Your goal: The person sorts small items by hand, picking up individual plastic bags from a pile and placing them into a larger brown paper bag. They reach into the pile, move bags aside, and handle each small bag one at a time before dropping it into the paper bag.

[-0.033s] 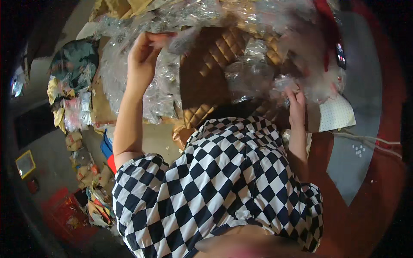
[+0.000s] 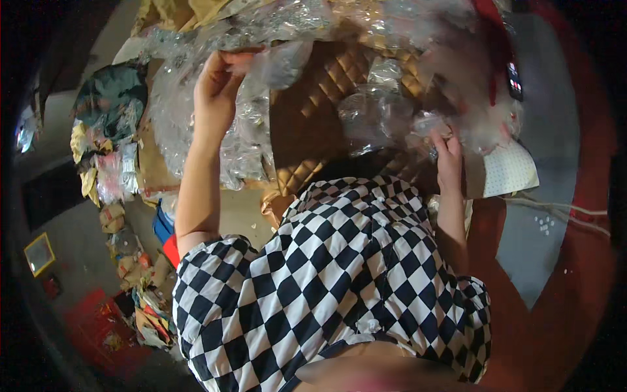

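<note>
Over the quilted brown surface (image 2: 313, 117): I see clear plastic bags (image 2: 261, 85) heaped across it.
Left hand (image 2: 219, 81): fingers pinched shut on a clear bag (image 2: 281, 62), raised.
Right hand (image 2: 447, 157): touches crumpled plastic (image 2: 418, 124); I cannot tell its grip.
Front: checkered shirt (image 2: 339, 274).

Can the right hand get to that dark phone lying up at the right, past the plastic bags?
Probably yes. The right hand is at the clear plastic bags, and the phone lies beyond it in the open. Only loose bags lie between, nothing rigid, though the arm would need to stretch.
</note>
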Available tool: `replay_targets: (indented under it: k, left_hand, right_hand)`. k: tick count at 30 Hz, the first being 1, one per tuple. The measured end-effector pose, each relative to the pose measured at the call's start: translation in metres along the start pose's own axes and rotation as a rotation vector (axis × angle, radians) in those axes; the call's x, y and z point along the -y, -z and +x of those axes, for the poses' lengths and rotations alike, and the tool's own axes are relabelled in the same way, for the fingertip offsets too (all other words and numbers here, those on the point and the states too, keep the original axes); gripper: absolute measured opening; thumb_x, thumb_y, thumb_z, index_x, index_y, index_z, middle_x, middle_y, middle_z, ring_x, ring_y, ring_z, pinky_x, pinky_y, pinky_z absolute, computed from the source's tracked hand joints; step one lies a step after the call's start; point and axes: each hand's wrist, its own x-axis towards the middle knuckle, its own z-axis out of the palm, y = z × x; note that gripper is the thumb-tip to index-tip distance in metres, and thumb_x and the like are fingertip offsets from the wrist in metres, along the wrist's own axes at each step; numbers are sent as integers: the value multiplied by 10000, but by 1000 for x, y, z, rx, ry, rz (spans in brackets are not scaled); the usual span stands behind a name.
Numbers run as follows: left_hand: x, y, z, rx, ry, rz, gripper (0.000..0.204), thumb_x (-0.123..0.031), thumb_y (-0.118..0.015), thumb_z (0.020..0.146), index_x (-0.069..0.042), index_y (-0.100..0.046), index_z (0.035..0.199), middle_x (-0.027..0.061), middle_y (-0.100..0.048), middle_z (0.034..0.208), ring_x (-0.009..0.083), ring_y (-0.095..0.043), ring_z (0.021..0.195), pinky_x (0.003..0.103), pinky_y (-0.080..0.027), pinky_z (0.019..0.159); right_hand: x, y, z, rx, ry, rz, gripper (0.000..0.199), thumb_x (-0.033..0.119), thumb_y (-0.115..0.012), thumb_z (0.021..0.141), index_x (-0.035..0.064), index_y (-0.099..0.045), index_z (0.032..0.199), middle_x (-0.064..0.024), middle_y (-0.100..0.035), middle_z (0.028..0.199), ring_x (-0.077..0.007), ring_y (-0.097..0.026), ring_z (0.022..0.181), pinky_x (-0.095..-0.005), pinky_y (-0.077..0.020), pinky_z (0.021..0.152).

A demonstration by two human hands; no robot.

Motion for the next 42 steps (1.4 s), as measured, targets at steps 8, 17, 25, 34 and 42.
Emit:
replay_targets:
  k: [8, 17, 25, 34, 42]
  left_hand:
    - [116, -95, -16, 139, 173, -54, 204, 21, -499, 897, -38, -542, 1087, 48, -609, 982, 130, -566, 897, 253, -454, 777]
    - [109, -134, -52, -40, 622, -432, 305, -142, -610, 899, -29, -507, 1163, 22, -590, 912, 106, -569, 818, 243, -426, 627]
    - [79, -130, -56, -51, 194, 356, 105, -143, -662, 855, -74, -630, 928, 41, -645, 765, 157, -612, 664, 280, -471, 599]
    - [63, -95, -23, 118, -609, 957, 97, -224, -635, 784, -139, -638, 829, 14, -625, 808, 203, -600, 753, 353, -478, 573]
    - [14, -91, -44, 140, -110, 624, 112, -141, -648, 815, -73, -653, 904, 68, -647, 1021, 285, -590, 927, 366, -487, 767]
  right_hand:
    - [0, -35, 15, 145, -46, -50, 341, 185, -593, 920, 25, -524, 1213, -32, -599, 1114, -133, -551, 1019, -269, -422, 896]
    - [-82, -25, 33, 236, -38, -364, 432, 221, -631, 875, 52, -520, 1256, -81, -641, 1017, -177, -590, 936, -302, -444, 851]
    - [-56, -11, 29, 120, -158, -256, 355, 85, -582, 885, 55, -520, 1234, -24, -591, 1027, -107, -551, 983, -264, -438, 862]
    - [-44, 6, 19, 41, -146, -43, 382, 95, -576, 906, 45, -499, 1277, -25, -602, 1135, -106, -540, 1048, -273, -405, 922]
    - [-14, 26, 24, -108, -41, -78, 415, 150, -614, 897, 31, -491, 1275, -51, -582, 1177, -157, -531, 1079, -303, -385, 954]
